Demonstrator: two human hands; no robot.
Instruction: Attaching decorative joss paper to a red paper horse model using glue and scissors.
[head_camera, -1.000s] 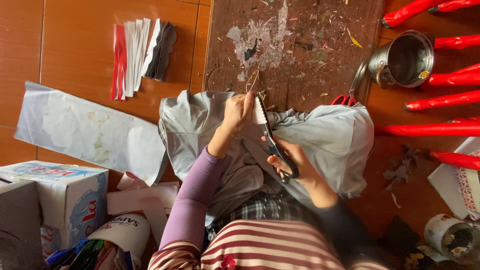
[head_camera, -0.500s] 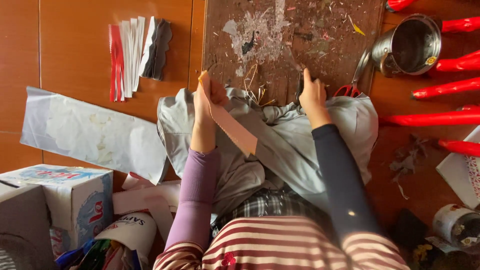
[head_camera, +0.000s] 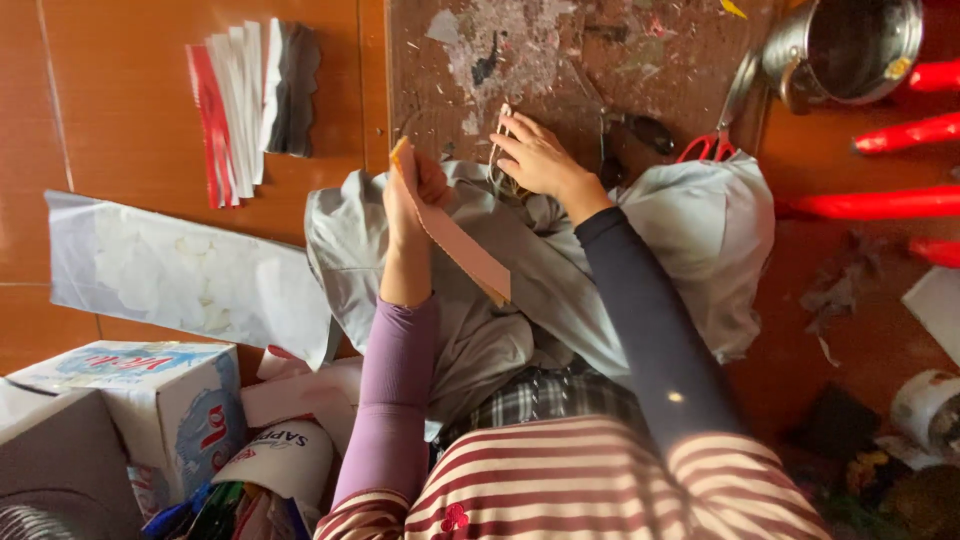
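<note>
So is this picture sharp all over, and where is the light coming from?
Head view: mostly sharp; the left hand holding the pinkish strip and the right hand are only slightly soft. Daylight seems to fall from the right: a bright patch on the dark sleeve, glare on the steel pot, and the bottom right corner lies in shadow.

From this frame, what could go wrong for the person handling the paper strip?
1. The left hand pinches only the top of the pinkish paper strip, which hangs loose over the grey cloth; it may bend or slip.
2. The right hand works among thin sticks on a scrap-littered board; pieces could get lost there.
3. The red-handled scissors lie beside the cloth, easy to snag.
</note>
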